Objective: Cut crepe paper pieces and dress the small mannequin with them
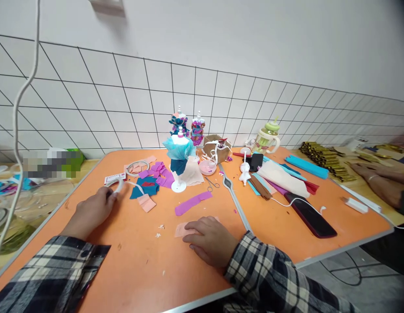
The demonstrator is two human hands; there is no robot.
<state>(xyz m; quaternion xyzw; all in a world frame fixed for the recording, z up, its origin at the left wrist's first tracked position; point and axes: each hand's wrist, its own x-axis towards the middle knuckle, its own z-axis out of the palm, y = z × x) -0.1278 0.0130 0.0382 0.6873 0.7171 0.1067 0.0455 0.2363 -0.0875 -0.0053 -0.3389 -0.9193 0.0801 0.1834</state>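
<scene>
On the left side of the orange table, my left hand [96,208] has its fingers closed on the end of a roll of white tape [119,186], beside a small white box [115,178]. My right hand [210,239] lies with its fingers spread over a pale pink paper piece [180,229], pressing it on the table. Above that piece is a purple paper strip [193,203]. A small dress form [179,161] in teal and dark blue paper stands at the middle, with scissors [212,184] to its right.
Two decorated forms [197,128] stand behind. Purple and blue scraps [156,174] lie left of centre. A brown box [217,150], a bottle [266,138], crepe paper [286,176] and a phone [314,215] occupy the right side. Another person's hands [374,176] rest at the far right.
</scene>
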